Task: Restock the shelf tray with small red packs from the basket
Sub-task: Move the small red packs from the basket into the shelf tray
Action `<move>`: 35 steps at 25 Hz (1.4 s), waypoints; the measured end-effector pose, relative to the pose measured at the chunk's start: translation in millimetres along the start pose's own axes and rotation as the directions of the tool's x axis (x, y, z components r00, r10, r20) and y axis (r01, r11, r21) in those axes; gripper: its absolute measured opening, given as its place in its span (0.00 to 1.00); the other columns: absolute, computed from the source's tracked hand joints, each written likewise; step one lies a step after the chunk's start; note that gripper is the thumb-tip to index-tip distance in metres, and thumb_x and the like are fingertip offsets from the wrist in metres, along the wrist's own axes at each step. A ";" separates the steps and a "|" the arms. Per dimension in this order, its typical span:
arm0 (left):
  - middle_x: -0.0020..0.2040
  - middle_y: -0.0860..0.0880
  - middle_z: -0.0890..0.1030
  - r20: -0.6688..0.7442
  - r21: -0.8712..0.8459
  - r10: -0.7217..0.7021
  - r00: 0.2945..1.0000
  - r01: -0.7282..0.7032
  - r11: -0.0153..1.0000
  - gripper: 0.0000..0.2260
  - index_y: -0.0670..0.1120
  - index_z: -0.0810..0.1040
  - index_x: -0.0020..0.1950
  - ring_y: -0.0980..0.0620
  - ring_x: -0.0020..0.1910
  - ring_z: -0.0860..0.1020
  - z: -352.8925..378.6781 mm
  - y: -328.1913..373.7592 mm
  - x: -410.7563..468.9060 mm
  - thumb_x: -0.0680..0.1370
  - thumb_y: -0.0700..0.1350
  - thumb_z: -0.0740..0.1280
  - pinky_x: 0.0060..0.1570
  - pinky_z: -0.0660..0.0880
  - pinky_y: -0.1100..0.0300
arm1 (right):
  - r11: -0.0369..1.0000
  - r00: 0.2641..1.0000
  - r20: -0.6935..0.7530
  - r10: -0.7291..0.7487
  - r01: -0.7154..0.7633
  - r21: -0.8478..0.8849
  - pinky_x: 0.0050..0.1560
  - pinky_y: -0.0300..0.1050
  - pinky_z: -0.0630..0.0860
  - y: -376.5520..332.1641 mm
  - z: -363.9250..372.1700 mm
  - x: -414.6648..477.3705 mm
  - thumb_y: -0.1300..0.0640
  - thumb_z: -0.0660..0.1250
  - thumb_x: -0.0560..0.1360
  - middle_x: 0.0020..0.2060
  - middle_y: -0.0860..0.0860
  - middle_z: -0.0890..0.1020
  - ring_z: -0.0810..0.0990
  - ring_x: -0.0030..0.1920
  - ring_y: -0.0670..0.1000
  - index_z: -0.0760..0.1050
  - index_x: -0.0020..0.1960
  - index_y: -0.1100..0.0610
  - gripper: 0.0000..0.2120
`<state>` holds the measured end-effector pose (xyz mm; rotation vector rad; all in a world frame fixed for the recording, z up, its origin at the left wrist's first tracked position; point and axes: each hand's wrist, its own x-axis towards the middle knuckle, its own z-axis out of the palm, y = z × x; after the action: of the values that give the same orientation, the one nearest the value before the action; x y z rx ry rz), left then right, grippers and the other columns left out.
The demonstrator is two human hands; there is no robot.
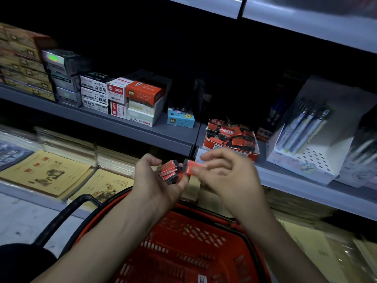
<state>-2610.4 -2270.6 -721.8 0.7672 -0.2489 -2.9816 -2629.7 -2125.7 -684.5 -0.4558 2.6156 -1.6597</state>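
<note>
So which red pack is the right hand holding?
The lone pack pinched by the right hand; the other packs sit cupped in the left hand.

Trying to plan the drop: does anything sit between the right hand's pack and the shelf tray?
Nothing visible does. The right hand pinches the pack just in front of the tray, open air between.

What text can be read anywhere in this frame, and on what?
"S207", upside down: red-and-white box
"deli", upside down: orange box
"deli": blue box
"0.5": white box
Print on red packs, tray, notebooks: too blurred to read.
</note>
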 end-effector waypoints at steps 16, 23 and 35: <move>0.47 0.37 0.83 0.134 0.447 0.013 0.991 -0.072 0.892 0.09 0.32 0.81 0.59 0.50 0.41 0.81 2.8 -8.9 6.3 0.81 0.34 0.67 0.28 0.75 0.67 | 0.507 0.806 0.164 -0.568 0.500 -0.702 0.62 0.45 0.74 18.2 -30.5 65.8 0.71 0.63 0.76 0.57 0.49 0.84 0.75 0.60 0.51 0.81 0.65 0.57 0.21; 0.45 0.41 0.82 0.280 0.564 0.002 0.960 -0.166 0.809 0.12 0.35 0.82 0.61 0.55 0.39 0.78 -0.2 -19.0 2.2 0.79 0.37 0.69 0.25 0.69 0.70 | 0.991 0.997 -0.010 -0.073 0.071 -0.115 0.39 0.48 0.81 5.6 -22.3 10.5 0.53 0.77 0.74 0.37 0.49 0.84 0.83 0.34 0.49 0.85 0.51 0.47 0.07; 0.64 0.26 0.75 0.133 0.348 -0.094 0.987 0.042 0.937 0.14 0.27 0.71 0.67 0.35 0.64 0.79 3.6 -19.8 -0.5 0.81 0.26 0.57 0.56 0.82 0.41 | 0.559 0.877 0.019 -0.480 0.323 -0.764 0.51 0.46 0.76 27.8 -53.4 58.4 0.69 0.68 0.76 0.50 0.50 0.82 0.78 0.51 0.52 0.84 0.56 0.57 0.13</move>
<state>-2612.0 -2250.6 -721.8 0.5859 -0.7853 -3.1046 -2701.0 -2082.0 -677.2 -1.0234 3.4752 -0.5221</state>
